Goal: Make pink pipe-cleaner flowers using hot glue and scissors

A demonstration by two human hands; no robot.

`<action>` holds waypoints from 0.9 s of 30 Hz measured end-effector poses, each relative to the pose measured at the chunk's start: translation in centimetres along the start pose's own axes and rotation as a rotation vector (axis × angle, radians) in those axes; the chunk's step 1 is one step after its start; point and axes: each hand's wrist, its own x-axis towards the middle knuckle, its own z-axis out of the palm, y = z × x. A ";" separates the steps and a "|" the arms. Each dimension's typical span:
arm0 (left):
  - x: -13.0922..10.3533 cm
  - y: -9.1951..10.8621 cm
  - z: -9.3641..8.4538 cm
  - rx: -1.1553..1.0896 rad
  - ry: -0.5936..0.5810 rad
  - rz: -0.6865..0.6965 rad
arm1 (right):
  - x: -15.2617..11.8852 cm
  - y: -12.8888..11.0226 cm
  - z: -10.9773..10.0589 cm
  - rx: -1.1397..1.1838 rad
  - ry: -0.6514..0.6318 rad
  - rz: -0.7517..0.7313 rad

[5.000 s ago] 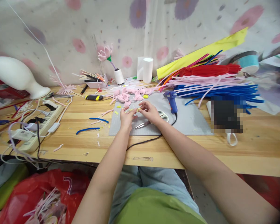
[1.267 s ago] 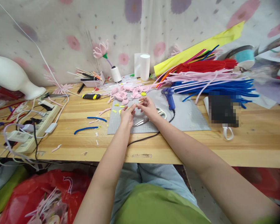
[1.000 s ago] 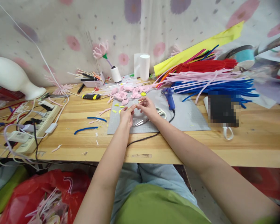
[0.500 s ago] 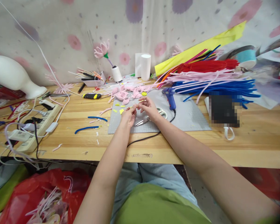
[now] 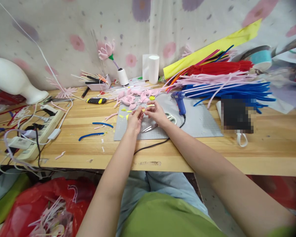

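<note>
My left hand (image 5: 135,120) and my right hand (image 5: 156,114) meet above the grey mat (image 5: 199,126), fingertips pinched together. Between them shows a small yellow piece (image 5: 143,110), too small to make out clearly; both hands seem to grip it. Under my right hand lie scissors (image 5: 172,118), partly covered by the wrist, blades pointing left. Just beyond my fingers rest several pink fuzzy petals (image 5: 128,99) and a yellow coil (image 5: 152,98). Yellow scraps (image 5: 123,109) are scattered left of my left hand. A blue glue gun (image 5: 179,102) stands to the right.
Blue stems (image 5: 91,134) lie left of the mat, near a utility knife (image 5: 96,100) and a power strip (image 5: 43,131). Bundled pipe cleaners (image 5: 227,89) fill the back right. A pink flower (image 5: 107,51) stands in a white spool (image 5: 123,77). The glue gun's cord (image 5: 153,145) crosses the front.
The yellow piece shows more plainly between my fingertips. My left fingers have shifted slightly up and turned; the hands otherwise stay in place.
</note>
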 end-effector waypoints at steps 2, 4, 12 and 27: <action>0.1 -0.2 -0.3 0.074 0.024 0.072 | 0.0 -0.1 0.0 0.007 0.012 0.013; 0.1 -0.4 -0.6 0.130 0.037 0.143 | 0.0 -0.1 0.0 0.007 0.012 0.024; 0.1 -0.4 -0.7 0.127 0.079 0.145 | -0.1 -0.1 -0.1 -0.050 -0.027 0.013; 0.0 -0.3 -0.3 0.103 0.211 0.063 | -0.1 -0.2 -0.1 -0.087 -0.037 0.003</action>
